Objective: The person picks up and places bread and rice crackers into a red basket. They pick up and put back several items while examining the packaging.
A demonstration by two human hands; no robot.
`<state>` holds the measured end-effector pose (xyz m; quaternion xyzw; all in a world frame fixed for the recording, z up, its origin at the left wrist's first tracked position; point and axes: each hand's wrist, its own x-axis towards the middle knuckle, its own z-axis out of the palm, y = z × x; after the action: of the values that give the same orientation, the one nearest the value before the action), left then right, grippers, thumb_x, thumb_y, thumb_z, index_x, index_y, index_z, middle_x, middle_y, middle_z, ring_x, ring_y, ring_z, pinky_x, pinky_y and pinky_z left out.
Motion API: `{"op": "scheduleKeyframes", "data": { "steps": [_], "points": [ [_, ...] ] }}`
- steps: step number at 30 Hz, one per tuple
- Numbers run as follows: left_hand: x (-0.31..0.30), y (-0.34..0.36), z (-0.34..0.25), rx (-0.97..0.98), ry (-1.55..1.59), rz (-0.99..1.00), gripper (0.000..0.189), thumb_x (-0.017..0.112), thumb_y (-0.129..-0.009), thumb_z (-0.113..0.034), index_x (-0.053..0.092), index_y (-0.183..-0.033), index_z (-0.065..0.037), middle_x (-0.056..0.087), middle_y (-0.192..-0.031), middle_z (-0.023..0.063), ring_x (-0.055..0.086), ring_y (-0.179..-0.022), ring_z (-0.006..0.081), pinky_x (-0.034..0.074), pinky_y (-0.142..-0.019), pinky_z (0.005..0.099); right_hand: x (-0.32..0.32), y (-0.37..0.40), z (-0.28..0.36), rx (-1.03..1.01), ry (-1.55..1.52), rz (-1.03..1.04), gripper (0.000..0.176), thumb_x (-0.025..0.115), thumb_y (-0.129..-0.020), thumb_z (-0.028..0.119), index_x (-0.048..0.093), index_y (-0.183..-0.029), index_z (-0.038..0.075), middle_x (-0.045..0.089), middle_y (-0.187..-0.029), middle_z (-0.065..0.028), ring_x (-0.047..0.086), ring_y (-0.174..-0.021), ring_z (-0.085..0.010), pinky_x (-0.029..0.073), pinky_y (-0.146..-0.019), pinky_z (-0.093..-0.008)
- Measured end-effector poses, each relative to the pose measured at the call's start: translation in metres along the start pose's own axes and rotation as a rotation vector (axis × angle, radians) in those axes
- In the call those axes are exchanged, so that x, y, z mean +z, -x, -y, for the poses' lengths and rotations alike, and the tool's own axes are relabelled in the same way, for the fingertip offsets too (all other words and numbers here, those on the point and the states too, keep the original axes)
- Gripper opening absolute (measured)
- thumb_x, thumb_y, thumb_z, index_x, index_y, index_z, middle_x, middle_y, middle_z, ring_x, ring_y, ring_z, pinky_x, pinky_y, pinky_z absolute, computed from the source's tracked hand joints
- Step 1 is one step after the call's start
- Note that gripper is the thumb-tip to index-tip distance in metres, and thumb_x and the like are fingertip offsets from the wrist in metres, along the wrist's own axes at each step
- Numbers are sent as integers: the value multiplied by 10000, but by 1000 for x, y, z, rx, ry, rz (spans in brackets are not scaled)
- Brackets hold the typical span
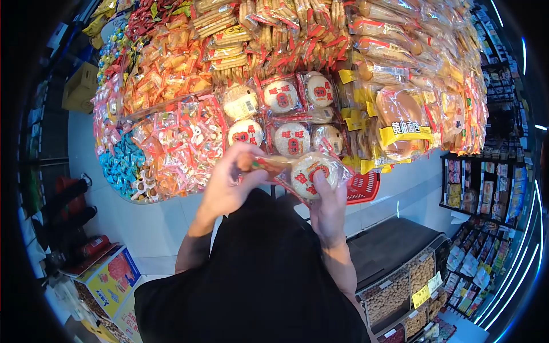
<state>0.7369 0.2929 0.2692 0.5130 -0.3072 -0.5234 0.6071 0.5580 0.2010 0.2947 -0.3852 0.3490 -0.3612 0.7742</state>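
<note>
Between left hand [227, 186] and right hand [327, 210], the cracker packet [307, 170] is clasped.

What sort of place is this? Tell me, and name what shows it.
Most likely a shop's snack section: a heaped display of wrapped snacks, shelves of packets on the right, and yellow price tags on bins of loose goods.

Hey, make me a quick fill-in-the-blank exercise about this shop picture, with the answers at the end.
1. The left hand and right hand together hold a cracker packet; its crackers are ____ in shape.
2. The plastic basket just beyond the right hand is coloured ____.
3. The label across the bread packet on the display is coloured ____.
Answers: round; red; yellow.
</note>
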Motion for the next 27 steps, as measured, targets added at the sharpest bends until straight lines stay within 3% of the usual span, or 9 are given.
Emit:
{"op": "scheduleKeyframes", "data": {
  "steps": [2,6,8,9,10,12,16,21,27],
  "points": [
    [-11,0,-3,169,-8,-201,262,617,-890,-13,553,-1143,-35,620,-1003,62,604,-918,117,489,-772,238,-5,1,4,-40,45,-49,400,548,-997,159,431,-1334,-22,593,-1209,-143,611,-1109,-212,523,-940,-359],
    [-51,-9,-9,329,145,-344,240,567,-903,-152,565,-1094,-7,606,-971,54,586,-890,103,471,-736,210,-5,-6,23,-358,570,-158,384,593,-964,69,461,-1310,-31,589,-1201,-125,614,-1069,-186,509,-917,-305],
    [-71,-15,-4,233,341,-389,300,525,-882,-229,600,-1037,17,608,-890,46,585,-816,108,463,-703,219,-11,-13,19,-573,800,-139,310,646,-927,78,546,-1202,-24,637,-1133,-134,628,-1044,-205,496,-891,-320],
    [-90,-19,6,151,307,-354,334,533,-925,-287,636,-1006,20,594,-795,37,578,-733,121,465,-659,257,-18,-17,25,-718,1174,-71,364,628,-871,0,544,-1223,-29,587,-1230,-166,602,-1124,-292,475,-953,-375],
    [-90,-29,4,154,309,-355,334,533,-925,-287,636,-1006,20,594,-795,37,578,-733,121,465,-659,257,-14,-21,27,-722,1174,-68,364,628,-871,0,544,-1223,-29,587,-1230,-166,602,-1124,-292,475,-953,-375],
    [-84,-46,2,-47,-95,-622,434,563,-947,-377,654,-1005,43,598,-748,33,574,-678,139,456,-621,284,-3,-26,31,-880,1572,0,434,589,-798,-72,553,-1230,-43,527,-1315,-186,537,-1207,-357,429,-1025,-432],
    [-70,-68,0,20,-660,-717,511,664,-894,-429,645,-1060,54,671,-806,100,626,-721,179,483,-669,316,-18,-46,8,-946,1531,76,502,516,-754,-150,547,-1250,-76,510,-1327,-219,497,-1243,-402,406,-1051,-478],
    [-73,-81,4,-56,-662,-662,533,713,-846,-408,615,-1097,51,686,-816,126,648,-734,215,500,-697,329,-28,-46,-1,-890,1614,60,526,511,-721,-165,546,-1242,-97,506,-1323,-237,490,-1243,-421,424,-1035,-481],
    [-84,-88,16,-2,-444,-662,312,727,-861,-254,602,-975,8,650,-792,55,593,-717,95,459,-648,241,-36,-52,-2,-837,1697,22,500,534,-714,-152,559,-1211,-107,519,-1299,-244,488,-1247,-419,429,-1033,-472]
  ]
}}
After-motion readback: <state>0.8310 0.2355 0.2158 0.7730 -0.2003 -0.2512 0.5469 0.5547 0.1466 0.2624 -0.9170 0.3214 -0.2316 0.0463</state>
